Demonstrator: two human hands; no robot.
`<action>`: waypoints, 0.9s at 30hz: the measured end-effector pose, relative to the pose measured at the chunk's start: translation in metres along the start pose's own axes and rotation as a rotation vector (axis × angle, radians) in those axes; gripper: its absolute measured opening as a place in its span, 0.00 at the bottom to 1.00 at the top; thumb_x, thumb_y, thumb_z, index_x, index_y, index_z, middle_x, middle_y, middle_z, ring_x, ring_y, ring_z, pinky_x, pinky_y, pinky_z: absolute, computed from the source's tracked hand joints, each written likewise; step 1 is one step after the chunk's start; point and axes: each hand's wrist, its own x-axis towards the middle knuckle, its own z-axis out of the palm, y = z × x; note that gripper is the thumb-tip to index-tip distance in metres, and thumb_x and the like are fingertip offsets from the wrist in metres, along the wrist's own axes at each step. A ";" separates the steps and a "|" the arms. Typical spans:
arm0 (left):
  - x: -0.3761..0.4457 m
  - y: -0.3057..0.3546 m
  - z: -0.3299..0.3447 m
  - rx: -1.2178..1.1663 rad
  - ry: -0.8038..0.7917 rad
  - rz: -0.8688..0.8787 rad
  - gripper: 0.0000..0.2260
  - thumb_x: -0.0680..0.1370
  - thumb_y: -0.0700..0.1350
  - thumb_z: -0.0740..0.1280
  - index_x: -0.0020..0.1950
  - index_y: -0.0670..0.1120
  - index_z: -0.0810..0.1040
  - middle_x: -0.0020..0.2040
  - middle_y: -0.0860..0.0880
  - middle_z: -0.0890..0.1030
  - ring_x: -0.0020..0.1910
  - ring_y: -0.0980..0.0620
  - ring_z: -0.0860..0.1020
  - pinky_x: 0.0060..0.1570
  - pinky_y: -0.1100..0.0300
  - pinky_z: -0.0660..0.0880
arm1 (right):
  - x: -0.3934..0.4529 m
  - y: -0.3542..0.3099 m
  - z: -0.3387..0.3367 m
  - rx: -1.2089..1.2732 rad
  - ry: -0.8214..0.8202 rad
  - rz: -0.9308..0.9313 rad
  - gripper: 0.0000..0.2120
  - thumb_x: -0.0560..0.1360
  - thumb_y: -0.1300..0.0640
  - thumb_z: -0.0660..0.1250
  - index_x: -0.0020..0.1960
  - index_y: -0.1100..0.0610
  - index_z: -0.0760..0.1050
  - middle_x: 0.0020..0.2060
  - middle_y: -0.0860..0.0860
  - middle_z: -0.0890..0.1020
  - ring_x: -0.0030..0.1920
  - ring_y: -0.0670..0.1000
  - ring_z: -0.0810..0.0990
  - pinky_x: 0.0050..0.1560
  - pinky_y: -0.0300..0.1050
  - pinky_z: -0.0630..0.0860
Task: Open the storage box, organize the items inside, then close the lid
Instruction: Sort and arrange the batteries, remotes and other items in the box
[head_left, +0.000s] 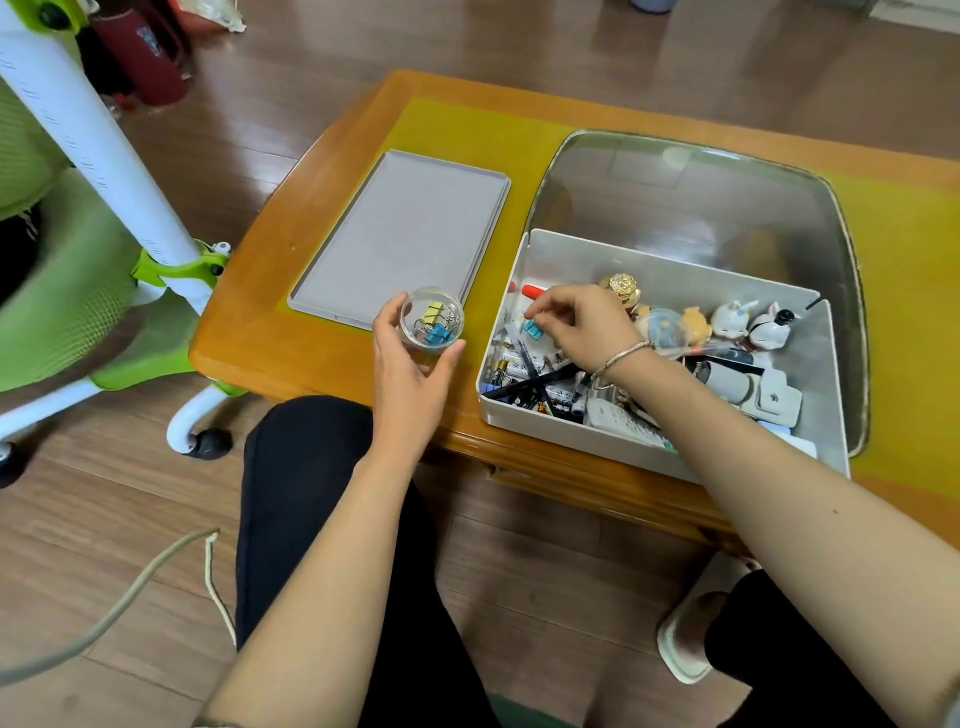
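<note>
Your left hand, at the centre of the frame, curls its fingers and thumb round a small clear round container that holds binder clips, yellow and blue among them; the exact count is hard to tell. Your right hand, a bangle on its wrist, reaches into the storage box at centre right and pinches one blue binder clip between its fingertips. That white box stands open on the table's near right part, and it is crowded: a red-capped marker along the far wall, a gold ornament, four small animal figurines in a row toward the right wall, dark pens and batteries at the near left corner, grey gadgets at the near right. Its grey lid lies flat on the table just left of the box. A glass tray lies under and behind the box. All rest on a wooden table with a yellow mat. A green and white chair fills the left of the frame.
</note>
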 end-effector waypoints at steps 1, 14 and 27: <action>0.000 0.000 0.000 0.003 0.002 0.001 0.32 0.74 0.42 0.73 0.72 0.49 0.61 0.69 0.48 0.68 0.66 0.51 0.71 0.50 0.68 0.77 | -0.002 -0.004 -0.001 0.005 -0.035 -0.017 0.06 0.75 0.63 0.67 0.47 0.57 0.83 0.36 0.45 0.80 0.36 0.39 0.76 0.43 0.31 0.73; 0.000 -0.002 0.000 0.004 0.010 -0.023 0.31 0.73 0.44 0.74 0.71 0.50 0.62 0.68 0.51 0.69 0.65 0.52 0.71 0.52 0.67 0.78 | -0.006 -0.012 0.021 -0.206 -0.415 0.045 0.11 0.72 0.51 0.71 0.45 0.59 0.84 0.40 0.52 0.84 0.40 0.49 0.80 0.42 0.41 0.76; 0.001 -0.004 0.000 0.021 -0.009 -0.054 0.32 0.72 0.46 0.74 0.71 0.50 0.62 0.68 0.51 0.69 0.66 0.51 0.72 0.57 0.57 0.78 | 0.013 0.001 -0.006 -0.167 -0.064 0.134 0.10 0.73 0.54 0.71 0.40 0.62 0.81 0.35 0.55 0.82 0.34 0.48 0.77 0.39 0.41 0.73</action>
